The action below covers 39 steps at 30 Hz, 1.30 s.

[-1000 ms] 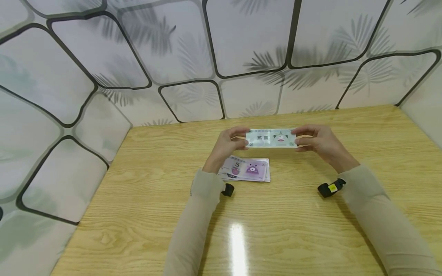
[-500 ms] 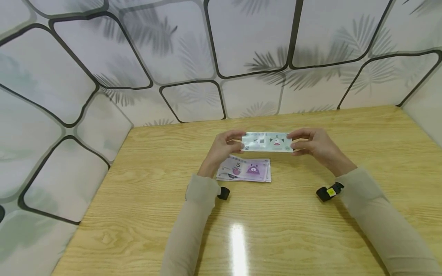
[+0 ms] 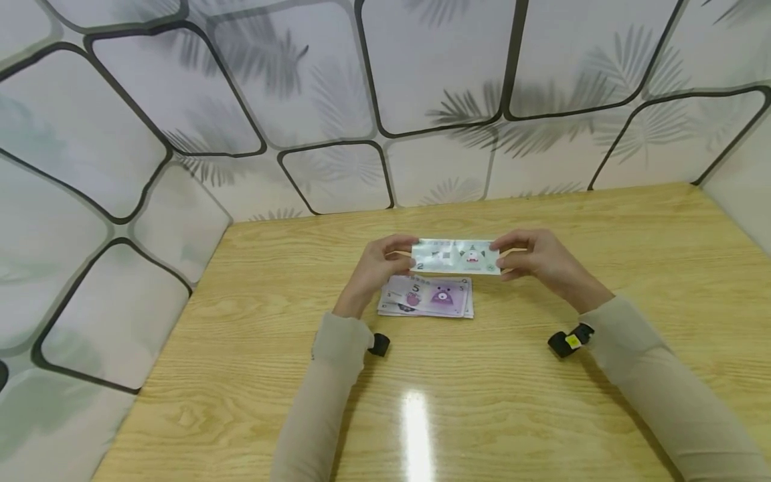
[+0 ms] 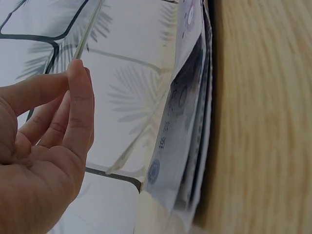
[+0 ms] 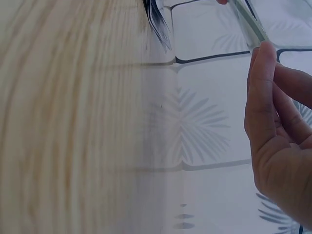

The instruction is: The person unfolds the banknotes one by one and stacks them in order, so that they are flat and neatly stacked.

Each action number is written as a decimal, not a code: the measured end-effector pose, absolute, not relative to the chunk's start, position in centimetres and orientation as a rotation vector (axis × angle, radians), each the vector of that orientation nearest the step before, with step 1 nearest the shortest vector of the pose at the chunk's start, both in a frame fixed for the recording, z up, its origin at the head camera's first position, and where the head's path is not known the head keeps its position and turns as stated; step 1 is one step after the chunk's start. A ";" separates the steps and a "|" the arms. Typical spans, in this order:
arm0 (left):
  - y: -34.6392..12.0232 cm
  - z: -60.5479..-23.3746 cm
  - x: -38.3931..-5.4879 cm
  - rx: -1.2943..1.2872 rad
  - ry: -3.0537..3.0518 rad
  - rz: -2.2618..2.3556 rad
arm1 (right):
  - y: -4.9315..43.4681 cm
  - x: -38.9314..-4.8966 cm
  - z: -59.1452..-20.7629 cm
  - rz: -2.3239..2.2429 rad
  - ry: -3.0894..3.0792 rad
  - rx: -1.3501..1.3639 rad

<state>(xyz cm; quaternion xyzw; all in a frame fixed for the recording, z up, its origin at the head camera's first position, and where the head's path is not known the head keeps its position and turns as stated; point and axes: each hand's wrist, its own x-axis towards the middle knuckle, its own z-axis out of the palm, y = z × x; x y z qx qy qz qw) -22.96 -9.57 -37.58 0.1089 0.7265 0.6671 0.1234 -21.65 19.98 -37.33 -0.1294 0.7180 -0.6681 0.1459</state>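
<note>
A pale green play banknote (image 3: pixel 456 256) with a 2 and a small monster print is stretched level between both hands. My left hand (image 3: pixel 375 270) pinches its left end between thumb and fingers, and my right hand (image 3: pixel 538 261) pinches the right end. Just below the note in the head view lies a stack of play banknotes (image 3: pixel 427 297), a purple 5 on top. The left wrist view shows that stack (image 4: pixel 178 126) edge-on on the table, its notes slightly fanned and bent. From the right wrist, the held green note (image 5: pixel 249 22) appears as a thin edge above the fingertips.
The wooden table (image 3: pixel 253 375) reaches back to a wall (image 3: pixel 446 73) with dark outlines and leaf prints. A black wrist camera (image 3: pixel 379 345) sits by the left cuff, and another black wrist camera (image 3: pixel 564 343) by the right one.
Both hands have moved left and toward the person, carrying the green banknote closer to the purple stack. The grip at both ends stays the same, and the stack has not moved.
</note>
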 end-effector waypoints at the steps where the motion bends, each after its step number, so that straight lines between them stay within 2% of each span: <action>1: -9.7 -37.6 -22.9 0.319 2.121 1.943 | 19.9 -21.6 -37.3 -1.919 2.065 -0.379; 39: -13.0 -37.9 -21.6 0.281 2.212 1.745 | 17.2 -21.7 -38.1 -1.569 2.020 -0.472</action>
